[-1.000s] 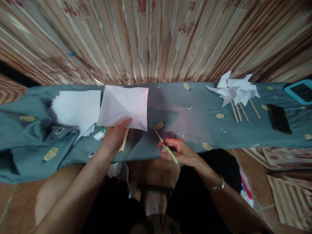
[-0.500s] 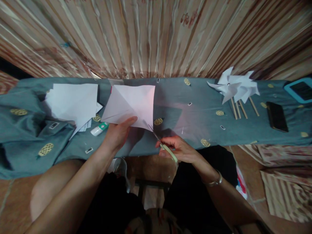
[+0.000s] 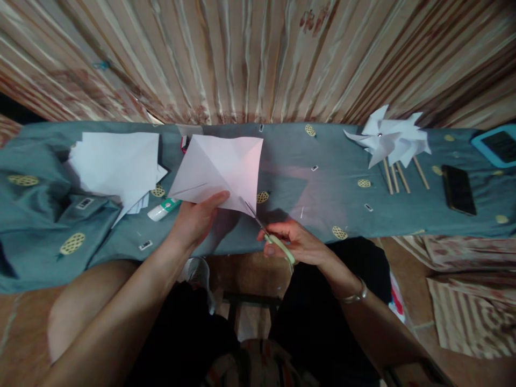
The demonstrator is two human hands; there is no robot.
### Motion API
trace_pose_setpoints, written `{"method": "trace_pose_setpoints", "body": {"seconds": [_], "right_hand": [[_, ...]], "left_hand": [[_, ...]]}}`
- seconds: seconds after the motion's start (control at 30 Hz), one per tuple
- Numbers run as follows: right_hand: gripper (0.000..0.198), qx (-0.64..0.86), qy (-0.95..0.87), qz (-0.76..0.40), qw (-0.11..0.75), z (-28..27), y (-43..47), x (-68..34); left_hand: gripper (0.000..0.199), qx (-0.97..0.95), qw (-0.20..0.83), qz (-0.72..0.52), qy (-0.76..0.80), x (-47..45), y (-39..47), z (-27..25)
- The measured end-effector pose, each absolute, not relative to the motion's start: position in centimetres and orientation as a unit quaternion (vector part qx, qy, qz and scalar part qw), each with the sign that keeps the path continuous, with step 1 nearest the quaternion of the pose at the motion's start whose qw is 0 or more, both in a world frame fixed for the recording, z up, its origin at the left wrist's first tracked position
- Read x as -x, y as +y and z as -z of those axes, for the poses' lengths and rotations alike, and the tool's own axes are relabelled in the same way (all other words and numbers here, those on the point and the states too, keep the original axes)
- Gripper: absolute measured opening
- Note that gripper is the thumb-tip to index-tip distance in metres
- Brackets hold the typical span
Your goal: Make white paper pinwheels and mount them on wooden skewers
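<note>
My left hand grips a white sheet of paper by its near edge, thumb on top and the other fingers hidden beneath. Diagonal creases cross the sheet, and a slit runs in from its near left corner. In my right hand is a pair of scissors with pale green handles. Their blades are at the sheet's near right corner, pointing in toward its middle. To the left of the sheet lies a glue stick with a green and white label.
A stack of white paper lies on the left of the cloth-covered table. At the right are several paper pinwheels on wooden sticks, a dark phone and a blue-framed device. A curtain hangs along the back.
The blades reach slightly further into the corner of the paper. The sheet's right edge has shifted a little to the right. Both hands keep their hold, and the view has moved slightly.
</note>
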State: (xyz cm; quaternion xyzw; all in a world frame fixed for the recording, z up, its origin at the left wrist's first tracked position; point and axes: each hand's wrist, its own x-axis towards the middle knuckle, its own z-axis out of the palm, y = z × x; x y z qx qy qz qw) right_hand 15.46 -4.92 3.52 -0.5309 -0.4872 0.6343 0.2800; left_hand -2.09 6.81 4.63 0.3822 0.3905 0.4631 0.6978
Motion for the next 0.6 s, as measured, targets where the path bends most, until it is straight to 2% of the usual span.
{"method": "trace_pose_setpoints", "body": {"seconds": [0.4,0.6], "right_hand": [[0.049,0.539,-0.463,-0.648,0.276,-3.41,-4.96,-15.52],[0.047,0.529,-0.467,-0.651,0.281,-3.34,-5.01,-15.59]], "left_hand": [[0.046,-0.381,0.701,-0.452,0.397,2.10,6.67,-4.62],[0.050,-0.382,0.703,-0.451,0.395,2.23,6.77,-4.69]]}}
